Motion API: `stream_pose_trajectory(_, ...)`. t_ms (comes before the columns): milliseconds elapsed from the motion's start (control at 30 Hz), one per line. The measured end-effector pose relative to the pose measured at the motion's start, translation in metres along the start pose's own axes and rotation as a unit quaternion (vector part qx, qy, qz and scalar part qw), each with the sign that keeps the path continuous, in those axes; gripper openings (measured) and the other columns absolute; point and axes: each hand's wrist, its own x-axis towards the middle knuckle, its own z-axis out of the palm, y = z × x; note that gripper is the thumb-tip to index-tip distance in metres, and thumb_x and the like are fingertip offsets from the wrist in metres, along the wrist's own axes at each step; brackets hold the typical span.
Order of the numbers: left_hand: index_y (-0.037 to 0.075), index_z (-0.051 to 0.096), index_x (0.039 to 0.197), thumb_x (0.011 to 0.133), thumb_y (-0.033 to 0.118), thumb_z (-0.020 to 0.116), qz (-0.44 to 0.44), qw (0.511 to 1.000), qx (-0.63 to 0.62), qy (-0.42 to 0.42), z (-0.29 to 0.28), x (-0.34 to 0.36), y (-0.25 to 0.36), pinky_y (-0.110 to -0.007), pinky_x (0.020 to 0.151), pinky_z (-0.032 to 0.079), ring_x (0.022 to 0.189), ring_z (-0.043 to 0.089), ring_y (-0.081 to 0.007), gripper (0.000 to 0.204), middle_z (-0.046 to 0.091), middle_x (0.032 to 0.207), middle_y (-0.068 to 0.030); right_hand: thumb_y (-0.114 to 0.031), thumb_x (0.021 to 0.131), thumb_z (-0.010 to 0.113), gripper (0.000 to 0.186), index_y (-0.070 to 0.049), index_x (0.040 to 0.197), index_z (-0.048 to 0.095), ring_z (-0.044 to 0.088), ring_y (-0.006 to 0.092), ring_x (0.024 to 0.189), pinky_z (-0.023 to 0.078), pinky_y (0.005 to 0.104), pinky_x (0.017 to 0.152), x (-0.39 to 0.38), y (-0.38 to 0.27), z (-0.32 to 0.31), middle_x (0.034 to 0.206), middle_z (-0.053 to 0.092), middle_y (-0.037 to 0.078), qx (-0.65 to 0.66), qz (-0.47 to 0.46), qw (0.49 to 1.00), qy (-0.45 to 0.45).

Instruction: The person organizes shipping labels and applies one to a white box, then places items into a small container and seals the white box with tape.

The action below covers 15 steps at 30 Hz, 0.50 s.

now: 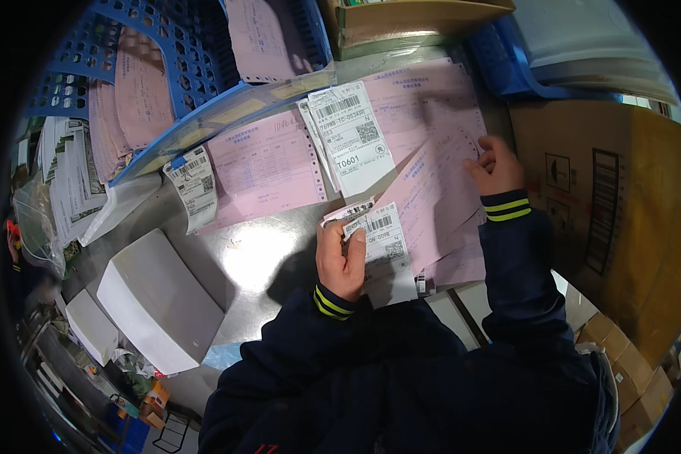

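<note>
My left hand (342, 256) grips a white shipping label (386, 265) at the lower middle, its thumb over the top left part, with pink sheets beneath and beside it. My right hand (494, 166) has its fingers curled on the right edge of a pink printed sheet (443, 197), which lies slanted over other pink paper. Above, another stack of white labels (352, 147) rests on pink forms. To the left, a further pink form (257, 166) lies on the metal table (242, 303) with a small curled label (189, 189) at its end.
Blue baskets (185, 53) with papers stand at upper left, beside bagged white slips (72, 174). An open carton (408, 26) and blue tray (492, 53) sit behind. A large cardboard box (598, 227) fills the right; white foam boxes (155, 303) sit lower left, smaller cartons (624, 378) lower right.
</note>
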Motion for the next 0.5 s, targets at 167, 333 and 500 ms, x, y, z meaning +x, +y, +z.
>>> stream_pose_trajectory(167, -0.002, 0.047, 0.094, 0.085, 0.008, 0.051, -0.036, 0.998, -0.042, 0.013, 0.003, -0.001, -0.003, -0.033, 0.068, 0.042, 0.074, 0.051, -0.0272, 0.014, 0.050, 0.085, -0.0169, -0.011, 0.073, 0.064, 0.014, -0.001, 0.082, 0.059, 0.056, 0.0236, 0.065, 0.046, 0.0329, 0.061, -0.004, 0.001, -0.007, 0.074, 0.057, 0.012, 0.041, -0.003, 0.999, 0.003)
stream_pose_trajectory(333, -0.002, 0.046, 0.093, 0.085, 0.007, 0.050, -0.023, 0.998, -0.041, 0.030, 0.006, 0.002, -0.006, -0.031, 0.063, 0.042, 0.067, 0.050, -0.0240, 0.013, 0.050, 0.078, -0.0147, -0.009, 0.071, 0.063, 0.011, -0.002, 0.073, 0.055, 0.053, 0.0237, 0.065, 0.043, 0.0332, 0.058, -0.008, 0.008, -0.008, 0.075, 0.053, 0.011, 0.004, -0.055, 0.998, 0.026)
stream_pose_trajectory(500, 0.000, 0.046, 0.091, 0.083, 0.006, 0.054, -0.057, 0.998, -0.029, -0.008, 0.001, 0.003, -0.005, -0.027, 0.055, 0.040, 0.059, 0.047, -0.0152, 0.013, 0.048, 0.071, -0.0098, -0.010, 0.068, 0.063, 0.013, -0.004, 0.076, 0.054, 0.055, 0.0268, 0.062, 0.046, 0.0344, 0.057, -0.031, -0.015, -0.040, 0.075, 0.054, 0.011, -0.068, 0.008, 0.998, -0.009)
